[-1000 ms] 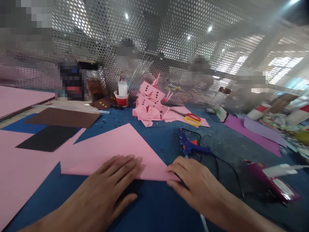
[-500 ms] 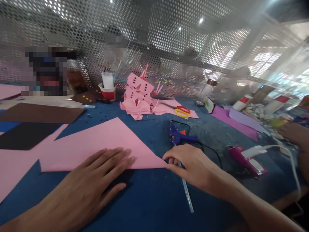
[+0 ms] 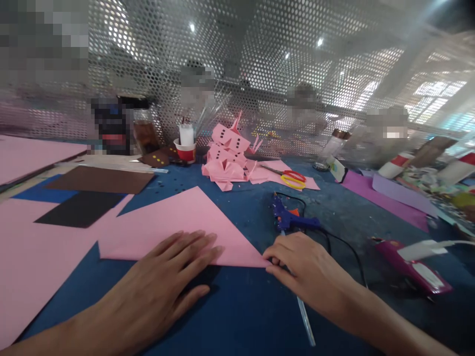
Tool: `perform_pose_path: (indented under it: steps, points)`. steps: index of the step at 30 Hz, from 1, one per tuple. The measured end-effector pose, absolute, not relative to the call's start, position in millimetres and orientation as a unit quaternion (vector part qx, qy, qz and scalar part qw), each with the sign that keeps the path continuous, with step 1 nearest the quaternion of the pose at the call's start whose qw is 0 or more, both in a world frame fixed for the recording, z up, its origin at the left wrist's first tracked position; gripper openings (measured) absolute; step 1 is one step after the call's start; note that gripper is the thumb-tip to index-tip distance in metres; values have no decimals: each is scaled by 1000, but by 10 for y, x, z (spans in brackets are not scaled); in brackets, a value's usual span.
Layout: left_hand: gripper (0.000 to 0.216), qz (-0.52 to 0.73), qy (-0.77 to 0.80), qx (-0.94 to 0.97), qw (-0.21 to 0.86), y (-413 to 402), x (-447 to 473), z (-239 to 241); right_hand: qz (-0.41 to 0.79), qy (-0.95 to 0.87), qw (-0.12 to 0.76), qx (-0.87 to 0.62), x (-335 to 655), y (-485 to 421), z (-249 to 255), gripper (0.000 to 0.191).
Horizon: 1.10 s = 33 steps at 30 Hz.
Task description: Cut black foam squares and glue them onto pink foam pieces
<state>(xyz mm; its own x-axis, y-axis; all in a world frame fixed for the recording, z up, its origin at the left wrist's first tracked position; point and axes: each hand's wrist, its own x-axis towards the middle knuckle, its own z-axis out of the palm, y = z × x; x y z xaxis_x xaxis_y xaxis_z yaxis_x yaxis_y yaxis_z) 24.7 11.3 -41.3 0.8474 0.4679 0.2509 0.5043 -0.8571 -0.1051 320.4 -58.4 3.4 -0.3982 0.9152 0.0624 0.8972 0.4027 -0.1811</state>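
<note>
A pink sheet of paper (image 3: 178,222), folded into a triangle, lies on the blue table top (image 3: 241,316). My left hand (image 3: 163,282) rests flat on its near folded edge, fingers stretched out together. My right hand (image 3: 300,267) pinches the paper's right corner between thumb and fingers. A clear glue stick (image 3: 306,321) lies under my right hand, and a blue glue gun (image 3: 291,220) with a black cord sits just beyond it.
At the back stand a pile of folded pink paper pieces (image 3: 228,158), red and yellow scissors (image 3: 293,178), a red cup (image 3: 186,148) and a perforated metal screen (image 3: 260,74). Brown and black sheets (image 3: 89,193) lie left, purple paper (image 3: 386,198) and a magenta tool (image 3: 411,262) right.
The camera view swung right and back again. My right hand slid off the paper's corner area and now pinches its tip. My left hand stayed flat on the fold.
</note>
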Motion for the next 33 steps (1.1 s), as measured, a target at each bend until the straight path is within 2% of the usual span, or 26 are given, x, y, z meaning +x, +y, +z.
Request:
perform_pose_path:
  steps: [14, 33]
  points:
    - [62, -103, -256, -958, 75, 93, 257, -373, 37, -835, 71, -544, 3184, -568, 39, 5]
    - [69, -124, -237, -956, 119, 180, 219, -519, 27, -853, 42, -520, 3326, -611, 172, 10]
